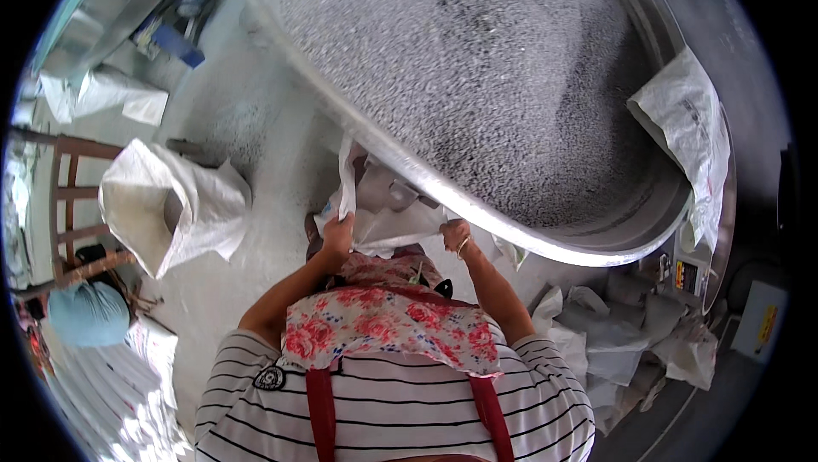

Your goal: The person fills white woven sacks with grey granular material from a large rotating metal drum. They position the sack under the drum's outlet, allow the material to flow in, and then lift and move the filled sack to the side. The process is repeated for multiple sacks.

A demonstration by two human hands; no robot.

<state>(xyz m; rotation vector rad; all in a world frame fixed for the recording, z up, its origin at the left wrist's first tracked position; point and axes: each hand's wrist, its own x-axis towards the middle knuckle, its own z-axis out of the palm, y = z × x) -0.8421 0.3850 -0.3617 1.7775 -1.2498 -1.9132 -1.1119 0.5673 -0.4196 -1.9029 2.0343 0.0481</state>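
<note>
Both of my hands grip the rim of a white woven sack (pixel 396 225) in front of my apron. Closed round its left edge is my left hand (pixel 337 234); my right hand (pixel 455 234) is closed on the right edge, close beneath the metal lip of a big tub. The sack's mouth is spread between them, and part of it is hidden under the tub. That wide metal tub (pixel 375 126) holds a mass of small grey granules (pixel 486 79), blurred in places.
An upright white sack (pixel 175 202) with its mouth agape stands at left, by a wooden chair (pixel 72 198) and a blue-green round cushion (pixel 88 315). Another sack (pixel 690 134) drapes over the tub's right rim. Crumpled sacks (pixel 613 347) lie at lower right. Granules are scattered on the floor (pixel 243 134).
</note>
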